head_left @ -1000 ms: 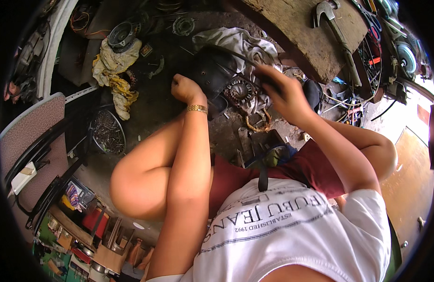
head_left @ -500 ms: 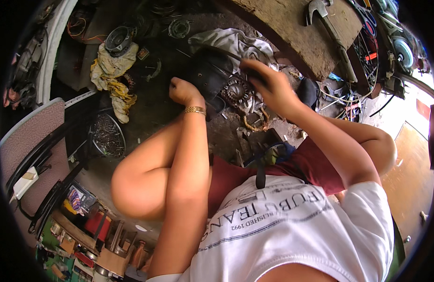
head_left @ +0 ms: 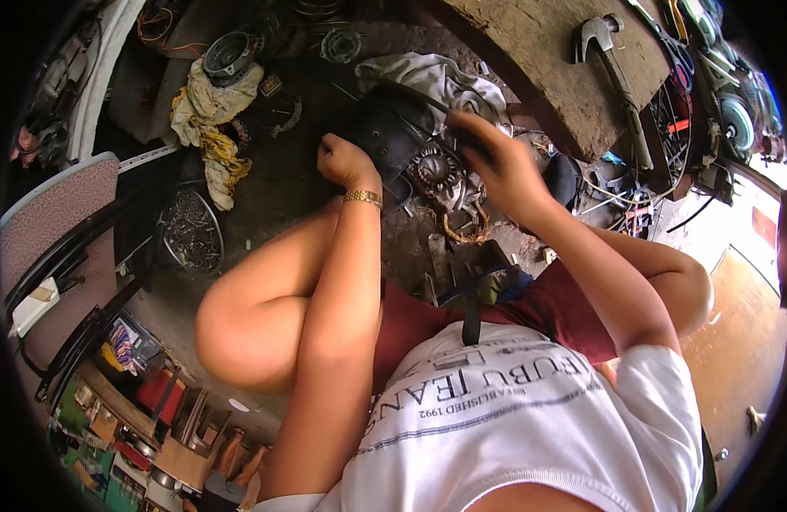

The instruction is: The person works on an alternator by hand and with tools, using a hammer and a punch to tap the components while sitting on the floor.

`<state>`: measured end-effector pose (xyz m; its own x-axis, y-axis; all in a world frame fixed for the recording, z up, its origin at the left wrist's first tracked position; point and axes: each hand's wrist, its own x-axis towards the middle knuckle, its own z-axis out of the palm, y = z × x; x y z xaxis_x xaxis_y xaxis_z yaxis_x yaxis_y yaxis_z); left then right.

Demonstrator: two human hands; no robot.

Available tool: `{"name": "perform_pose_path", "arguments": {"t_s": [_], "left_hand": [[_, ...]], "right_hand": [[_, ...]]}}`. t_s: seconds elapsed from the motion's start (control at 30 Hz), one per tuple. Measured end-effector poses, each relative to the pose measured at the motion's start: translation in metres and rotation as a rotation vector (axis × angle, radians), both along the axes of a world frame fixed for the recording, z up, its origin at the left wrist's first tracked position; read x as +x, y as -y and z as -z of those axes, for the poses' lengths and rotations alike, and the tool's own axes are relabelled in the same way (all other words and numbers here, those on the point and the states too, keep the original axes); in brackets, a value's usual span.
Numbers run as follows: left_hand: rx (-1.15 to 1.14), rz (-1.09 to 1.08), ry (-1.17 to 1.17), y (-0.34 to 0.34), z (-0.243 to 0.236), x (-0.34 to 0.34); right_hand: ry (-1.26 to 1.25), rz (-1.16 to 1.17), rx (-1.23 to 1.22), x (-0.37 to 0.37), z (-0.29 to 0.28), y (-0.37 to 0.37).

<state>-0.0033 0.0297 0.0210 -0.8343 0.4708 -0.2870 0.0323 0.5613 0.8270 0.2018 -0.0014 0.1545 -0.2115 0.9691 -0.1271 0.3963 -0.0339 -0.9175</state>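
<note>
Between my hands sits a dark casing (head_left: 393, 132) with small holes in it. My left hand (head_left: 349, 162), wearing a gold watch band, is closed in a fist against the casing's left side; what its fingers hold is hidden. A dark, long-handled tool (head_left: 477, 152) is in my right hand (head_left: 506, 175), its slim end reaching over the casing; its exact kind is too dark to tell. Just below the casing and left of my right hand lies a round motor part with toothed, wound coils (head_left: 433, 169). A grey cloth (head_left: 444, 81) is bunched behind the casing.
A claw hammer (head_left: 619, 90) rests on a thick wooden bench (head_left: 530, 60) at upper right. On the left are a basin of small metal parts (head_left: 191, 230), a stained yellow-white rag (head_left: 207, 107) under a round metal housing (head_left: 229, 58), and a chair (head_left: 60, 205).
The whole view has shifted slightly. My left hand stays closed beside the casing, and my right hand keeps hold of the dark tool, blurred by a small movement.
</note>
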Motion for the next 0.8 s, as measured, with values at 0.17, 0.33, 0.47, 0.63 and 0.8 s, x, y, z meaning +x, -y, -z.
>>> {"name": "perform_pose_path", "arguments": {"t_s": [0.17,0.33,0.47,0.63,0.8], "left_hand": [[-0.006,0.011,-0.027,0.004,-0.011,0.006],[-0.121,0.017,-0.089,-0.013,-0.019,0.012],[-0.025,-0.028,-0.070,-0.005,0.004,-0.006],[0.029,-0.026,-0.027,-0.001,-0.010,0.003],[0.007,0.062,-0.124,0.001,-0.005,0.021]], "right_hand": [[0.024,-0.049,-0.110,0.036,-0.033,0.025],[-0.096,0.069,0.146,-0.040,0.081,-0.046],[-0.007,-0.005,0.011,-0.030,0.037,-0.021],[0.033,-0.059,-0.034,0.047,-0.032,0.039],[-0.063,0.059,0.177,-0.038,0.090,-0.037]]}}
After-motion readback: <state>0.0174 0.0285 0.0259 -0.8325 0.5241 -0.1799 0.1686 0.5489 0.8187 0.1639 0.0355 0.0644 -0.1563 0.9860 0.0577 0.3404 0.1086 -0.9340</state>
